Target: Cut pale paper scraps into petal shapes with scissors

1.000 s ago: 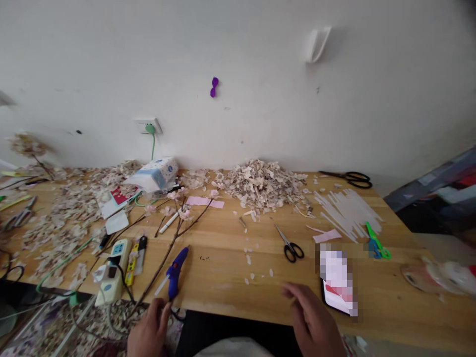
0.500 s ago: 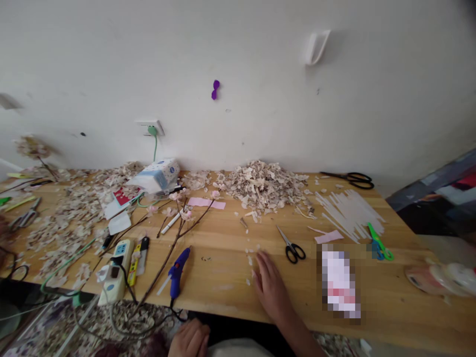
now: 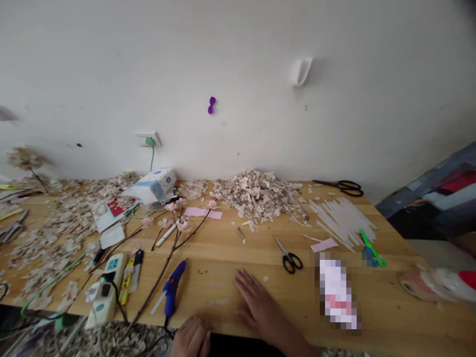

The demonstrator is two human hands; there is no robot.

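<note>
My right hand (image 3: 255, 302) lies flat on the wooden table (image 3: 219, 317), fingers stretched out together. One pale petal (image 3: 265, 278) is just to its right, and anything under the palm is hidden. My left hand (image 3: 191, 338) is closed with curled fingers at the table's front edge; whether something is inside cannot be seen. Left of it rests a blue hot glue gun (image 3: 173, 290) with a glue stick poking out. A bare branch with pink blossoms (image 3: 169, 258) leans over the edge beside the glue gun. Black-handled scissors (image 3: 291, 262) lie beyond my right hand.
A heap of dried petals (image 3: 260, 196) is against the wall. Glue sticks (image 3: 340, 220), green scissors (image 3: 374, 250) and a pink strip (image 3: 323, 244) lie on the right. A power strip (image 3: 107, 287), a yellow cutter knife (image 3: 127, 280) and a tissue pack (image 3: 152, 186) are on the left.
My right hand has slid left and nearer across the table, and the small petals beside it are mostly gone from sight. My left hand stays closed. The view has tilted up slightly.
</note>
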